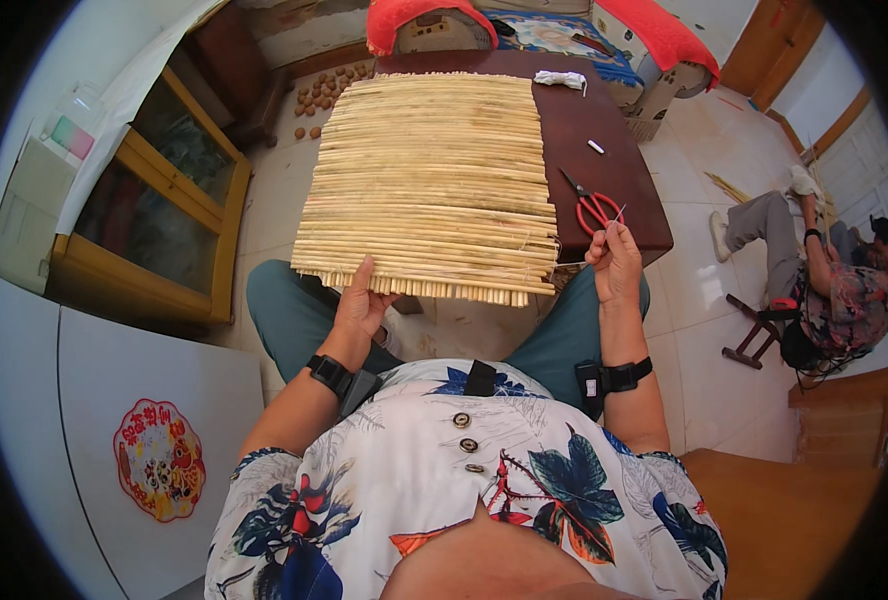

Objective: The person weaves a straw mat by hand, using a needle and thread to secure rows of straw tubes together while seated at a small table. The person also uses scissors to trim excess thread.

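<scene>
A mat of pale straw-coloured stalks (429, 180), laid side by side, rests on a dark red table (616, 180) and overhangs its near edge. My left hand (361, 304) grips the mat's near edge, thumb on top and fingers underneath. Beyond the mat's right near corner, my right hand (612, 255) pinches a thin pale thread that runs to that corner; what looks like a needle tip shows above the fingers. Red-handled scissors (592, 206) lie just behind my right hand. Farther back on the table are a small white stick (595, 147) and a white bundle of cord or cloth (561, 79).
Several round brown objects (327, 90) lie on the floor behind the table's left side. A yellow-framed glass cabinet (222, 225) stands at left. At right, another person (826, 277) sits near a small wooden stool (755, 330). Sofas with red covers (432, 15) stand behind.
</scene>
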The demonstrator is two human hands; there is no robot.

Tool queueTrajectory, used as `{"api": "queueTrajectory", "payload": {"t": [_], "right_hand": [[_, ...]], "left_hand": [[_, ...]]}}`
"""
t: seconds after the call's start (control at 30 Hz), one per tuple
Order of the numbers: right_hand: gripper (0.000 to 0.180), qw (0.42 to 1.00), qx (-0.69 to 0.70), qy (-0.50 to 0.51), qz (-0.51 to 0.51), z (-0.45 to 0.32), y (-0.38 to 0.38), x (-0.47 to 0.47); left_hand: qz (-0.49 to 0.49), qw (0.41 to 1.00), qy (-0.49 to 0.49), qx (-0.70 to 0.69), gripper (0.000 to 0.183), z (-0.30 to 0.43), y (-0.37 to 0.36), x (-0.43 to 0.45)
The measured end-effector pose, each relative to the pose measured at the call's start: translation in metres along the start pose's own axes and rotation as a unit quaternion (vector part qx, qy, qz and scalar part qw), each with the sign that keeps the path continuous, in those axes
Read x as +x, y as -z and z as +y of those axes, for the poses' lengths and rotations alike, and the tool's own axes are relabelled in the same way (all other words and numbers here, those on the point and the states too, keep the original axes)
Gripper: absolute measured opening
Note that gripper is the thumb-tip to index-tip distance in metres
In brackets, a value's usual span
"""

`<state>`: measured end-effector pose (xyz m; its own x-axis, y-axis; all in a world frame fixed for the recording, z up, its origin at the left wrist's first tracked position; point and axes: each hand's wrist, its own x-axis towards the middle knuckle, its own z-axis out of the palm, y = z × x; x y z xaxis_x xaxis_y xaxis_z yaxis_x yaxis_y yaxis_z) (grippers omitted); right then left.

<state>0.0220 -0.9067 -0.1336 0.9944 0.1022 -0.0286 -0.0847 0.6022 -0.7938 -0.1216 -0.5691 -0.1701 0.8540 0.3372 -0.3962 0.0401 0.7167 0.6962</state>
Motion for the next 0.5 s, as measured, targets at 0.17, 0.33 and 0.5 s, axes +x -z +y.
{"api": "queueTrajectory", "payload": {"t": [0.17, 0.33, 0.5], "right_hand": [[0.010, 0.999, 0.041, -0.004, -0.023, -0.004, 0.014, 0.003], [0.010, 0.998, 0.045, -0.011, -0.036, -0.014, -0.003, -0.009], [0.011, 0.988, 0.078, 0.040, -0.125, -0.035, 0.003, -0.006]], "left_hand": [[-0.026, 0.999, -0.010, -0.020, 0.032, 0.002, 0.018, 0.011], [-0.003, 0.995, -0.091, -0.035, 0.027, 0.032, -0.003, -0.003], [-0.003, 0.983, -0.177, 0.053, 0.035, 0.082, -0.035, -0.008]]}}
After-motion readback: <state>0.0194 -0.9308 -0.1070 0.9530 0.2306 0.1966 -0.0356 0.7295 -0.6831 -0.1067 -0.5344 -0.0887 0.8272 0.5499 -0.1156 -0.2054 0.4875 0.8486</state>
